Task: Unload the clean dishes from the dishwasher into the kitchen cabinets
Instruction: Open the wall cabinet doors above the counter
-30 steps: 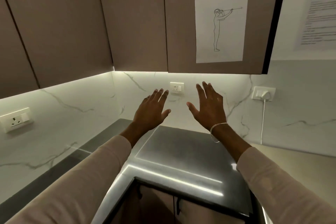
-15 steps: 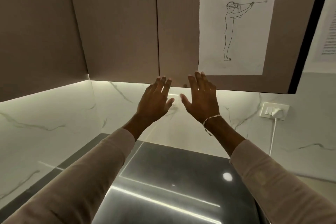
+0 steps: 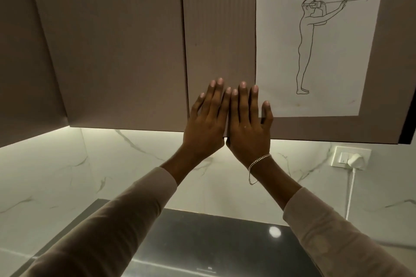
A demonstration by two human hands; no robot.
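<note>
**Dim kitchen, lit from under the cabinets**

The picture is dim and warm-toned. The brightest band runs along the marble wall (image 3: 56,164) just below the cabinet doors (image 3: 112,40), where light spills downward. The door fronts sit in flat shade, darkest at upper left. The dark desk (image 3: 202,243) at the bottom carries a round white glare spot and a pale streak. The paper (image 3: 281,51) at upper right reads grey. The left hand (image 3: 206,123) and right hand (image 3: 247,126) are fairly sharp. The sleeves in the lower corners look soft, and straight edges lean outward near the sides.

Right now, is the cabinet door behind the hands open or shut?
Shut: the cabinet door sits flush with the neighbouring door, a thin seam between them. Left hand and right hand lie flat on it.
</note>
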